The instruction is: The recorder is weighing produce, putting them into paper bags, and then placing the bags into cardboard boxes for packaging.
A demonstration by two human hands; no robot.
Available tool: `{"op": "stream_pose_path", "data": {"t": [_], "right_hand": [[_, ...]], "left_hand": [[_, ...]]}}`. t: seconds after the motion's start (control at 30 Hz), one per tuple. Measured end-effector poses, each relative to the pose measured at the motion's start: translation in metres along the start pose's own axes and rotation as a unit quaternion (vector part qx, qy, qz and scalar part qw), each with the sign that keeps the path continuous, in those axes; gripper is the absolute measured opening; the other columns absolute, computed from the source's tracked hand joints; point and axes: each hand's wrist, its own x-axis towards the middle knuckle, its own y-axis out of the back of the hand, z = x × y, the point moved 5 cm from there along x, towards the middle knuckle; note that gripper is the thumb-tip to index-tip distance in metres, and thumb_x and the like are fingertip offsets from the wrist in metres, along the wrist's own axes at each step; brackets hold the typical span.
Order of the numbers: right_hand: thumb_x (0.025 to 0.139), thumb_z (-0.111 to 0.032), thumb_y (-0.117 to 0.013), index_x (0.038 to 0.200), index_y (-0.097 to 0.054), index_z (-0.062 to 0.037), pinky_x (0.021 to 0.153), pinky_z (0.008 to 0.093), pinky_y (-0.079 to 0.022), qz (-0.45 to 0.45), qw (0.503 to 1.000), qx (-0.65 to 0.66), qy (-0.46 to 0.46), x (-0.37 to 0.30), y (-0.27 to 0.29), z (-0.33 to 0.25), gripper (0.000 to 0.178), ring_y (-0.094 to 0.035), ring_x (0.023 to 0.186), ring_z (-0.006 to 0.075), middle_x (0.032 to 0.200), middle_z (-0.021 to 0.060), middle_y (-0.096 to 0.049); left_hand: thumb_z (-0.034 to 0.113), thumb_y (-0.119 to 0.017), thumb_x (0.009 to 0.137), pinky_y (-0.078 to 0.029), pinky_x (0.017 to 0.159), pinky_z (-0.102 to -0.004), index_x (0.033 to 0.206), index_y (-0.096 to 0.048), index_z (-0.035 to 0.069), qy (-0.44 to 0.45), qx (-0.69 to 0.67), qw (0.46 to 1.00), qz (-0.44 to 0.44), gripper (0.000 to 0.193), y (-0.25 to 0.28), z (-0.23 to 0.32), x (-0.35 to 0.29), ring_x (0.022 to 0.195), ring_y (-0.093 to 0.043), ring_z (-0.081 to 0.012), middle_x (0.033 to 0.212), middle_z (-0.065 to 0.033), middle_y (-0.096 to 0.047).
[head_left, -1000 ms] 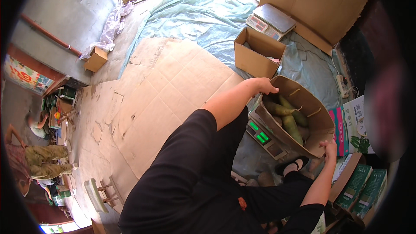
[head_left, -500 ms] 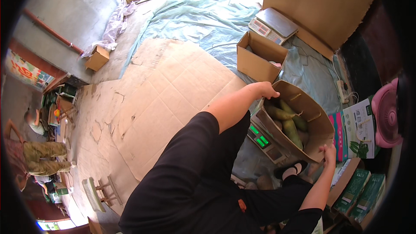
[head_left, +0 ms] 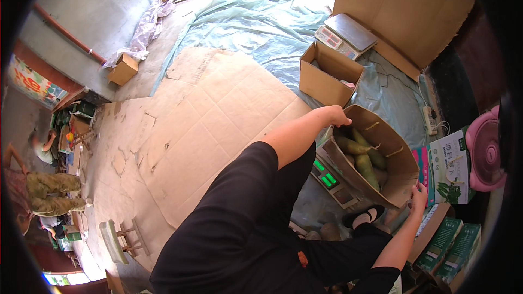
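An open cardboard box (head_left: 404,164) rests on a digital scale (head_left: 347,198) whose display glows green. Inside lie several long, thick green vegetables (head_left: 366,170); their exact kind is unclear. Rope loops show on the box's inner wall. My left hand (head_left: 339,115) is closed on the box's upper left rim, fingers curled over the edge. At the opposite, lower right corner, my right hand (head_left: 418,196) grips the cardboard. The underside of the box and part of the scale's platform are hidden.
Beyond my left hand stands another open carton (head_left: 328,88), with a second scale (head_left: 348,31) behind it. To the right are a pink fan (head_left: 485,149), a power strip (head_left: 430,121) and green boxes (head_left: 456,247). Flattened cardboard (head_left: 229,114) covers the floor. People (head_left: 52,190) are at far left.
Both hands keep their hold on the box, which has barely moved. The whole view has shifted slightly.
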Motion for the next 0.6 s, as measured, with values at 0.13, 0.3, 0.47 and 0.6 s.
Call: {"op": "stream_pose_path", "data": {"t": [0.13, 0.3, 0.47, 0.6], "right_hand": [[0.081, -0.027, -0.059, 0.130, -0.044, -0.0113, 0.073, 0.0372, -0.042, 0.072, 0.995, 0.041, 0.055, -0.006, 0.027, -0.008, 0.054, -0.054, 0.092, 0.0169, 0.111, 0.0070, -0.055], [0.085, -0.024, -0.060, 0.139, -0.030, -0.0139, 0.093, 0.0365, -0.033, 0.181, 0.947, 0.245, 0.101, -0.066, 0.108, -0.111, 0.063, -0.045, 0.114, 0.0183, 0.125, 0.0100, -0.050], [0.089, -0.024, -0.056, 0.135, -0.034, -0.0039, 0.092, 0.0323, -0.035, 0.244, 0.896, 0.284, 0.239, -0.106, 0.209, -0.184, 0.054, -0.048, 0.114, 0.0174, 0.124, 0.0090, -0.053], [0.089, -0.025, -0.056, 0.130, -0.041, -0.0046, 0.092, 0.0332, -0.036, 0.265, 0.885, 0.306, 0.229, -0.108, 0.229, -0.180, 0.048, -0.048, 0.114, 0.0173, 0.124, 0.0078, -0.053]], "left_hand": [[0.041, -0.063, 0.080, -0.045, 0.078, -0.0388, 0.102, -0.061, -0.001, -0.011, 0.016, 1.000, 0.019, 0.048, -0.001, 0.003, -0.003, 0.087, -0.059, -0.0259, 0.093, -0.0118, -0.065], [0.045, -0.062, 0.079, -0.047, 0.075, -0.0390, 0.090, -0.067, -0.003, 0.005, 0.011, 0.999, 0.046, 0.049, 0.001, 0.000, -0.009, 0.081, -0.061, -0.0281, 0.090, -0.0127, -0.067], [0.044, -0.062, 0.079, -0.047, 0.075, -0.0397, 0.089, -0.067, -0.003, -0.014, 0.043, 0.998, 0.047, 0.048, 0.003, 0.000, -0.008, 0.080, -0.061, -0.0281, 0.088, -0.0119, -0.067], [0.044, -0.062, 0.079, -0.048, 0.074, -0.0392, 0.089, -0.067, -0.003, -0.015, 0.018, 0.998, 0.050, 0.048, 0.004, 0.005, -0.013, 0.079, -0.061, -0.0280, 0.086, -0.0116, -0.067]]}}
